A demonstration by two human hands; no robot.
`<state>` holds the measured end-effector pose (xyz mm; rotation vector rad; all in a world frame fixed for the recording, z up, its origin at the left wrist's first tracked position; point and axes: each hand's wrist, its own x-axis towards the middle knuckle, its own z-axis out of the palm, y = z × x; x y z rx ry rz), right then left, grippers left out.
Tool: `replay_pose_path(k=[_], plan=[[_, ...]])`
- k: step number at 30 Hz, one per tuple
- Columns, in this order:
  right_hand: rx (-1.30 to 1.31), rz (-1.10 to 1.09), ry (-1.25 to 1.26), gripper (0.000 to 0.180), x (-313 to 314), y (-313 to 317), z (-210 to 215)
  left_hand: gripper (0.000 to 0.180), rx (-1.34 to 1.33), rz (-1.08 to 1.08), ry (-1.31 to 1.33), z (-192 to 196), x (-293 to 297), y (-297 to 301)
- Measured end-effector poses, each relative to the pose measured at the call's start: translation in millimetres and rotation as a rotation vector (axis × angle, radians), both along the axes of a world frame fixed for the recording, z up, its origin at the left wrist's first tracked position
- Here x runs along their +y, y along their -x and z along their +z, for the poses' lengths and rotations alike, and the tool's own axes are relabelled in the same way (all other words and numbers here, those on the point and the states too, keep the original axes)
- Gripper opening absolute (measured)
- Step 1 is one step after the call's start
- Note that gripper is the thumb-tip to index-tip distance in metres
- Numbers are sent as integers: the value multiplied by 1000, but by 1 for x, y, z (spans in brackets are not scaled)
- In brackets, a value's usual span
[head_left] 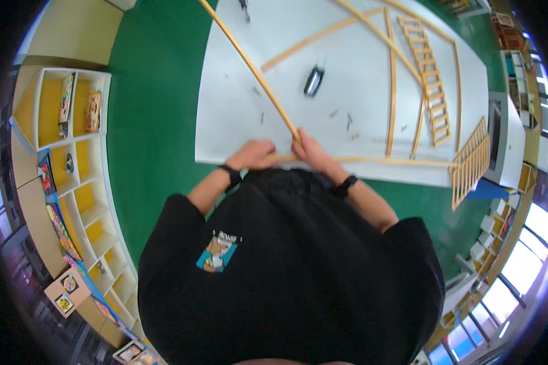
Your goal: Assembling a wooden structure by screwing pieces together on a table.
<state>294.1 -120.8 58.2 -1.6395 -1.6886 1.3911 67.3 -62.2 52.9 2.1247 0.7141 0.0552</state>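
Head view: slim wooden strip

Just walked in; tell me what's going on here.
A person in a black T-shirt is at a white table, handling wooden strips. The right hand grips the near end of a long, thin, light-brown wooden strip slanting up to the left. The left hand is closed at the left end of a pale wooden strip along the near edge. A light-brown wooden ladder-shaped frame and a dark cylindrical object lie farther in.
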Motion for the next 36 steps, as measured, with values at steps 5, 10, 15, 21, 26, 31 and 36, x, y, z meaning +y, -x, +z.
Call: replay_pose_path(k=[5, 10, 15, 21, 26, 31, 36], plan=[[18, 13, 41, 20, 16, 1, 37, 34, -63, 4, 49, 2, 11, -3], [-61, 79, 17, 19, 25, 3, 56, 40, -39, 6, 149, 14, 16, -8], [-43, 69, 20, 20, 35, 4, 73, 50, 42, 39, 249, 30, 18, -11], [-163, 95, 75, 19, 61, 4, 102, 46, 85, 309, 175, 40, 11, -13], [-165, 64, 101, 20, 71, 3, 118, 46, 38, 385, -6, 46, 4, -16], [-82, -42, 82, 21, 74, -3, 108, 49, -86, 365, -108, 38, 3, -18], [-146, -187, -57, 27, 73, 5, 91, 52, -54, 323, -126, 31, -2, -22]])
